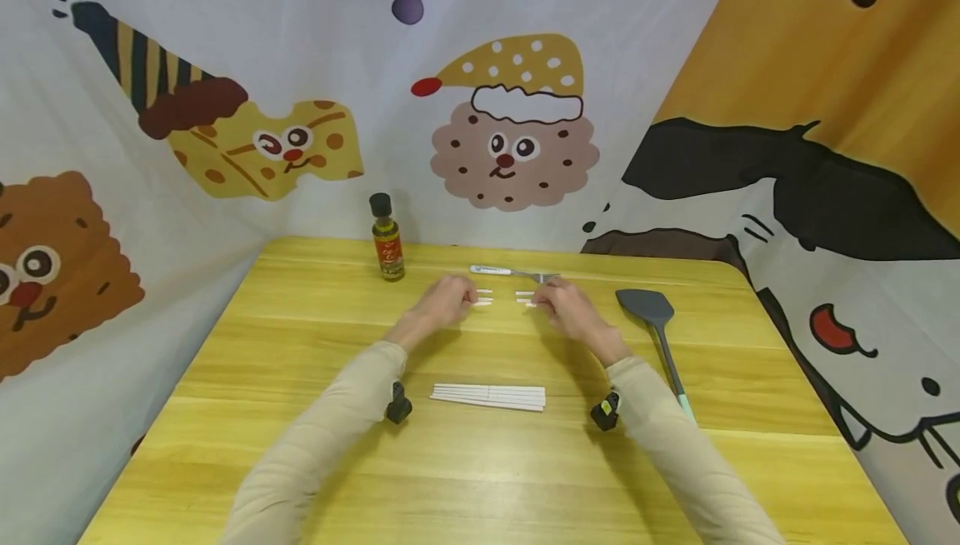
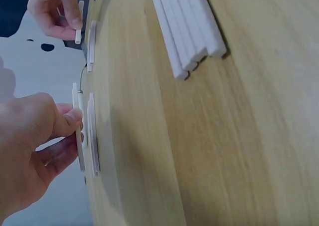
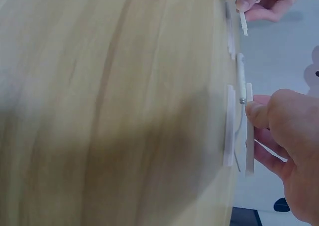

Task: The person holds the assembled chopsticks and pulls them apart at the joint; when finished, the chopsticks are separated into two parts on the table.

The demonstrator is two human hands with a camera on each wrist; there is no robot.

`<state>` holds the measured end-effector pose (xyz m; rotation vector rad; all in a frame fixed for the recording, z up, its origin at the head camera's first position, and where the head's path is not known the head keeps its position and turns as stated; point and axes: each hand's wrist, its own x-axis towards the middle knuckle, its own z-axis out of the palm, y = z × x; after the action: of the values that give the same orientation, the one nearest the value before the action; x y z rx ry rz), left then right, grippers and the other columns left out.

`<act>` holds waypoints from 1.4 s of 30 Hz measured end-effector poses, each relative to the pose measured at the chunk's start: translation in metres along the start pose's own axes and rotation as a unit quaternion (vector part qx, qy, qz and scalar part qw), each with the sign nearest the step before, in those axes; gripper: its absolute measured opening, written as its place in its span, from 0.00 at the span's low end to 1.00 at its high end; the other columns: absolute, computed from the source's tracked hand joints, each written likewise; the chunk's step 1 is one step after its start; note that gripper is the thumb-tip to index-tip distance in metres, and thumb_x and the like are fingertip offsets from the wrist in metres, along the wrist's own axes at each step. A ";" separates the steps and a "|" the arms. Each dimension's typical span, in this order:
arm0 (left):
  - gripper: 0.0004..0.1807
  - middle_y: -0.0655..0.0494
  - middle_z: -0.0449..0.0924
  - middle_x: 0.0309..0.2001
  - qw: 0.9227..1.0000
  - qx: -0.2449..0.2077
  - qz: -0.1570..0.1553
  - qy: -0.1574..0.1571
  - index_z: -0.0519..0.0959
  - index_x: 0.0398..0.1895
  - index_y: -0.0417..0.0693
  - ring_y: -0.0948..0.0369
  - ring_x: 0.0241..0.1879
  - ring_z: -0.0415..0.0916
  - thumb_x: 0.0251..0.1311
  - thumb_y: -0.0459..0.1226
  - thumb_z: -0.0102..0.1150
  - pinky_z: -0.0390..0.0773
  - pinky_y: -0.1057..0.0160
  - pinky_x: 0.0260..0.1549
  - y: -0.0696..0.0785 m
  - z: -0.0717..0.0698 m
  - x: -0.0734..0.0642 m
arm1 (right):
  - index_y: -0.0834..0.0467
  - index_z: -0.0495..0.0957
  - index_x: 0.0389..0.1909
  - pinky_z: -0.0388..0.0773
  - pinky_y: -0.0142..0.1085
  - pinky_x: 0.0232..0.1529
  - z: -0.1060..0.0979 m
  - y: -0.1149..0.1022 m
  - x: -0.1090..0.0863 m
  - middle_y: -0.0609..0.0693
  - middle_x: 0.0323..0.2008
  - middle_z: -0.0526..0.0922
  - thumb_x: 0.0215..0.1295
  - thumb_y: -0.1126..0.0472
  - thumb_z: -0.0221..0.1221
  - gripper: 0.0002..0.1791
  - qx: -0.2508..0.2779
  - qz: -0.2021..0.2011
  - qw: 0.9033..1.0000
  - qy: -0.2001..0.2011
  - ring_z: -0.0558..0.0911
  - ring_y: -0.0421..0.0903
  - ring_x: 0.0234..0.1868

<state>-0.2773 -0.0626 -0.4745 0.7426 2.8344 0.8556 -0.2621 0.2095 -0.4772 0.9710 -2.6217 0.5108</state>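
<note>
My left hand (image 1: 452, 299) pinches a thin white stick (image 2: 78, 146) between thumb and fingers near the back of the table. A short way to the right, my right hand (image 1: 566, 309) pinches a similar white stick (image 3: 250, 158). Close beside the left hand's stick, short white sticks (image 2: 93, 136) lie on the table. More short white sticks (image 3: 230, 126) lie close beside the right hand's stick. A gap separates the two groups. Nearer the front, several longer white sticks (image 1: 489, 397) lie side by side.
Behind the hands lies a utensil (image 1: 491, 270) with a white handle and metal head. A dark-capped bottle (image 1: 387, 245) stands at the back left of the wooden table (image 1: 480, 487). Right of the right hand lies a grey spatula (image 1: 651, 309). A printed cloth (image 1: 510, 228) hangs behind.
</note>
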 end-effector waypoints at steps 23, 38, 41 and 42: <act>0.11 0.51 0.84 0.42 1.000 0.013 -0.004 0.007 0.87 0.41 0.43 0.57 0.44 0.79 0.59 0.24 0.60 0.83 0.63 0.46 -0.004 0.010 0.004 | 0.60 0.88 0.37 0.87 0.41 0.45 0.016 -0.002 0.005 0.55 0.39 0.89 0.60 0.69 0.69 0.06 0.008 0.063 0.997 -0.034 0.87 0.51 0.40; 0.13 0.52 0.83 0.42 1.000 0.011 -0.010 0.007 0.86 0.41 0.43 0.58 0.44 0.78 0.59 0.23 0.57 0.83 0.63 0.45 -0.002 0.012 0.003 | 0.60 0.88 0.38 0.87 0.41 0.45 0.019 -0.001 0.006 0.55 0.39 0.89 0.60 0.71 0.68 0.07 0.017 0.070 0.997 -0.040 0.87 0.52 0.41; 0.13 0.52 0.83 0.42 1.000 0.012 -0.011 0.005 0.86 0.41 0.43 0.58 0.44 0.78 0.60 0.23 0.57 0.83 0.63 0.45 -0.003 0.012 0.002 | 0.60 0.88 0.38 0.87 0.41 0.44 0.019 -0.001 0.006 0.55 0.39 0.89 0.60 0.71 0.68 0.07 0.017 0.065 0.997 -0.039 0.87 0.52 0.40; 0.13 0.52 0.83 0.42 1.000 0.009 -0.012 0.003 0.86 0.41 0.43 0.58 0.44 0.78 0.60 0.23 0.58 0.83 0.64 0.45 -0.003 0.012 0.002 | 0.60 0.88 0.38 0.87 0.41 0.44 0.018 -0.001 0.006 0.55 0.39 0.89 0.60 0.71 0.68 0.07 0.017 0.064 0.997 -0.038 0.87 0.52 0.40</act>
<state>-0.2779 -0.0576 -0.4863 0.7072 2.8552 0.8308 -0.2690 0.1976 -0.4909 0.8536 -2.7653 0.5602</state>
